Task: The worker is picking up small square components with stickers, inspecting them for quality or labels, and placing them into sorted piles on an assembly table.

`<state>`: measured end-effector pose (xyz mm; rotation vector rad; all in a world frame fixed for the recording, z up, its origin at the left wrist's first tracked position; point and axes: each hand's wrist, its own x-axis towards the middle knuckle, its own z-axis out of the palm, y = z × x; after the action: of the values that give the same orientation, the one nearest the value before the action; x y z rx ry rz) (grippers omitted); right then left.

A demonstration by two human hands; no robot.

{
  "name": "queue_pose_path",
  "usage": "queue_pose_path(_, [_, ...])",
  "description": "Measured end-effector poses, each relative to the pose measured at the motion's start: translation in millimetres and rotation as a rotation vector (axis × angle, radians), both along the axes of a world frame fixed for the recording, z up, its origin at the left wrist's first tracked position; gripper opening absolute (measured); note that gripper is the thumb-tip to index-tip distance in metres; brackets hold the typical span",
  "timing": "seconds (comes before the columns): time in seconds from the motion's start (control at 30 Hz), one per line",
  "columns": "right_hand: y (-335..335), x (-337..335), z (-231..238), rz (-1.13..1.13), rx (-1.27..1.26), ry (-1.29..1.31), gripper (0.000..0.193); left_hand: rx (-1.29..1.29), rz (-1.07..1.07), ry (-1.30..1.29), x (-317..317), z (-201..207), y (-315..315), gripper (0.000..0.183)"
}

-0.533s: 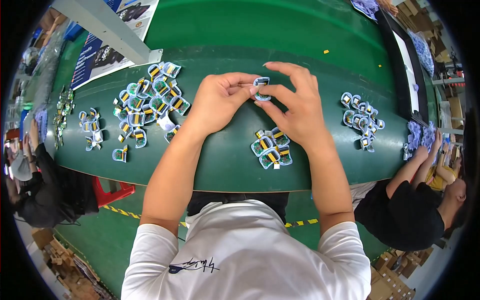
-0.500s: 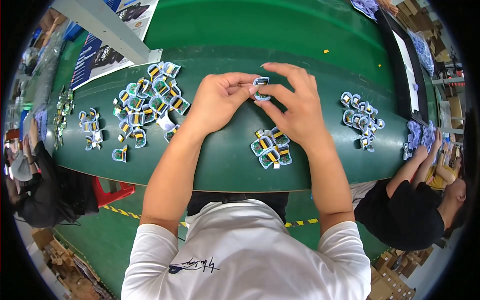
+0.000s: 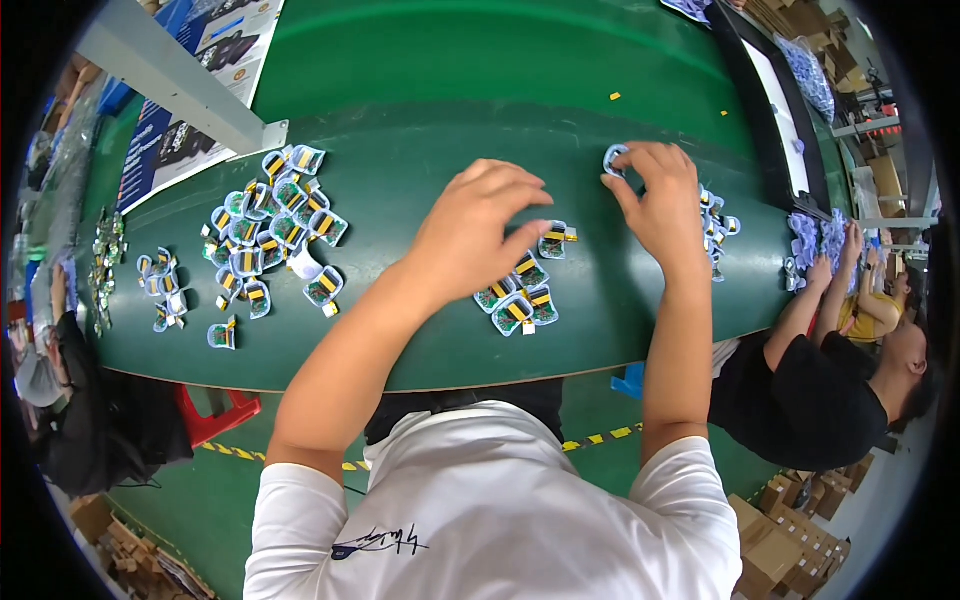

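My right hand (image 3: 660, 200) pinches a small rounded blue-grey plastic housing (image 3: 614, 161) between thumb and fingers, above the far right of the green table (image 3: 420, 350). My left hand (image 3: 480, 232) holds nothing; its fingers are apart and curved over the middle. Just right of its thumb lies a circuit-board housing (image 3: 552, 240) with a green board and a yellow-and-black part. Below that hand is a small group of similar housings (image 3: 513, 312), partly hidden by it. Another group (image 3: 714, 225) sits beyond my right wrist, partly covered by that hand.
A large pile of circuit-board housings (image 3: 270, 225) spreads on the left, with a smaller group (image 3: 160, 280) and loose boards (image 3: 105, 265) farther left. A metal post (image 3: 180, 80) stands over a printed sheet (image 3: 150, 165). A black-framed panel (image 3: 775, 120) lies at right, near a co-worker (image 3: 810, 390).
My hands have parted. My right hand has moved right with a housing, while my left has dropped lower and opened. A single housing now shows above the middle group.
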<state>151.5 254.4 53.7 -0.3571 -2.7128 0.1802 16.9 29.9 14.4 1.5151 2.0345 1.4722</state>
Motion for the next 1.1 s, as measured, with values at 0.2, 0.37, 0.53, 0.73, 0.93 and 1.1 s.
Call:
queue_pose_path(0.2, [16.1,32.8,-8.3,-0.114,0.187,-0.174,0.018,-0.123,-0.002,0.278,14.7,-5.2,10.5,0.020])
queue_pose_path(0.37, [4.3,22.6,1.1,-0.121,0.292,-0.026,0.019,-0.045,0.010,0.161,3.8,-2.2,8.3,0.015])
queue_pose_path(0.53, [-32.2,-16.5,21.6,0.078,-0.039,0.160,0.019,0.076,0.092,-0.583,-9.2,10.8,-3.5,0.013])
queue_pose_path(0.73, [-69.2,-61.4,16.5,0.446,-0.212,0.190,0.019,0.099,0.097,-0.738,-25.3,12.5,-18.2,0.021])
queue_pose_path(0.93, [-71.6,-70.1,-3.2,0.443,-0.212,0.365,0.019,0.123,0.087,-0.994,-33.1,12.4,-20.7,0.018])
queue_pose_path(1.1, [-73.5,-65.8,-13.5,0.443,-0.254,0.327,0.027,-0.012,0.183,-0.707,-29.8,14.6,-22.1,0.014])
